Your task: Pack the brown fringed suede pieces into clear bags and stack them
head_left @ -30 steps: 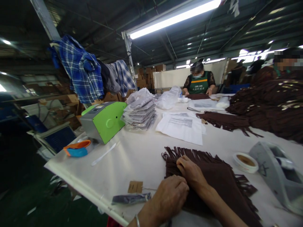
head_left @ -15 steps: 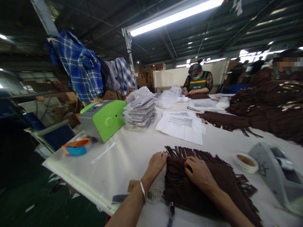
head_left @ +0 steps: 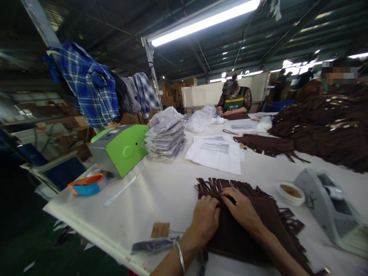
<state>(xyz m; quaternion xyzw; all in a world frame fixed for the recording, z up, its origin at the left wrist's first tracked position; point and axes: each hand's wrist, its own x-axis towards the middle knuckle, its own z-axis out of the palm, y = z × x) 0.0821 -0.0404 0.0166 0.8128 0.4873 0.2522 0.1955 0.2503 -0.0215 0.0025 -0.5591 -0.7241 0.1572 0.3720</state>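
A dark brown fringed bag [head_left: 271, 218] lies flat on the white table [head_left: 138, 203], its fringe [head_left: 212, 185] fanned out along the far edge. My left hand [head_left: 205, 216], with a bangle at the wrist, has its fingers curled onto the bag near the left end of the fringe. Just beside it, my right hand [head_left: 244, 211] pinches at the base of the fringe; its fingertips are partly hidden. A brown card tag [head_left: 160, 230] on a string and a dark strap-like piece [head_left: 152, 245] lie left of the bag, near my left forearm.
Left stand a green-and-grey machine [head_left: 126, 147] and an orange-and-blue tape loop [head_left: 86, 185]. Behind are stacked plastic-wrapped packets [head_left: 165, 136] and white printed sheets [head_left: 214, 155]. On the right are a tape roll [head_left: 291, 193], a grey dispenser [head_left: 324, 207] and piled brown bags [head_left: 324, 134]. Co-workers sit beyond.
My left hand has moved right and nearer, from the bag's left fringe corner to beside my right hand. The card tag is now uncovered. The view has shifted slightly.
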